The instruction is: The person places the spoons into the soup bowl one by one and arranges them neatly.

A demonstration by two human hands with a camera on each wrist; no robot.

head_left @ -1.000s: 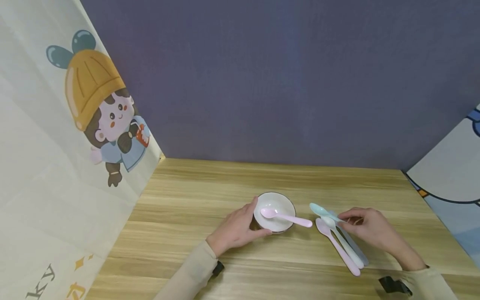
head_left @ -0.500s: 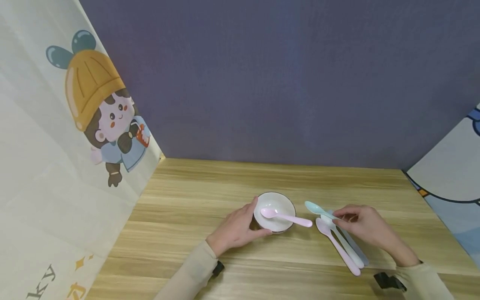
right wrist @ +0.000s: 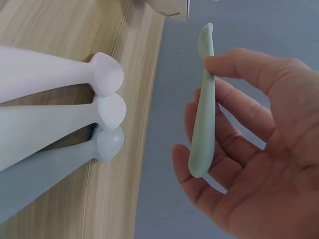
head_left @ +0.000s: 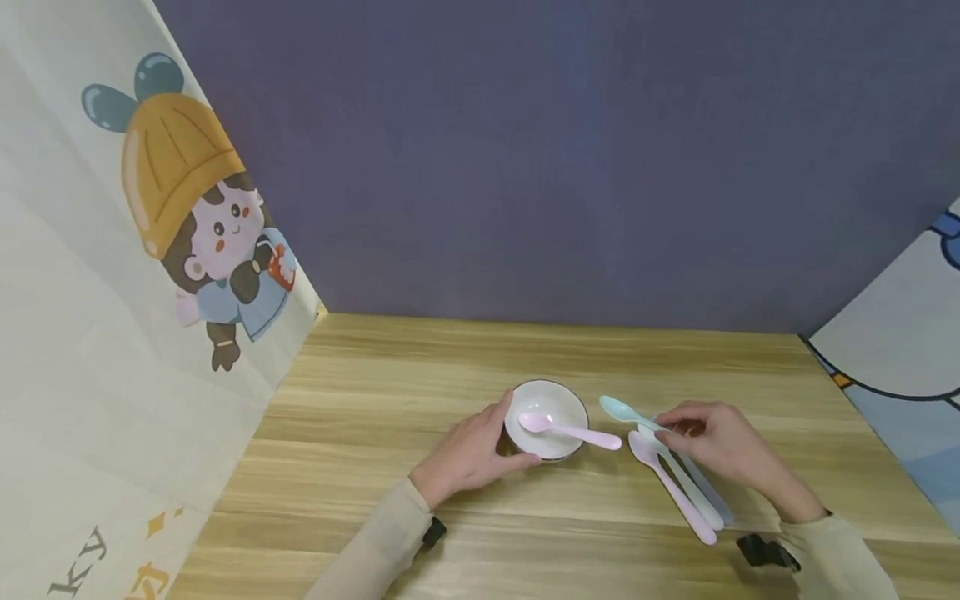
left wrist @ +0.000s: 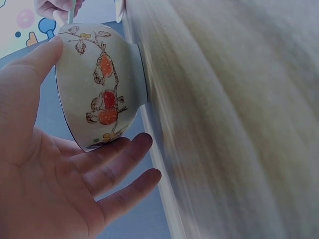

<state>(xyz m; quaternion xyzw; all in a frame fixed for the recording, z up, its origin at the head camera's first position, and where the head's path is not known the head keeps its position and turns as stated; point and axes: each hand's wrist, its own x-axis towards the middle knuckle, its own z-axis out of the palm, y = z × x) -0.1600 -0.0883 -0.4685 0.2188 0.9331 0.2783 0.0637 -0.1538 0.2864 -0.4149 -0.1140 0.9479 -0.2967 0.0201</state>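
Observation:
A white bowl with a dark rim and, in the left wrist view, painted orange fruit stands on the table. My left hand holds it from the left, thumb at the near rim and fingers against the far side. Inside the bowl leans a pink spoon, its handle over the right rim. My right hand pinches a mint-green spoon between thumb and fingers, its bowl end pointing left. Below that hand lie a second pink spoon, a white spoon and a grey-blue spoon, side by side.
The wooden table ends at a dark blue-grey panel at the back. A pale cloth with a cartoon figure hangs on the left, and another printed cloth on the right.
My right hand has moved left with the mint-green spoon, bringing its tip closer to the bowl. The left hand keeps its hold. The head view has shifted slightly.

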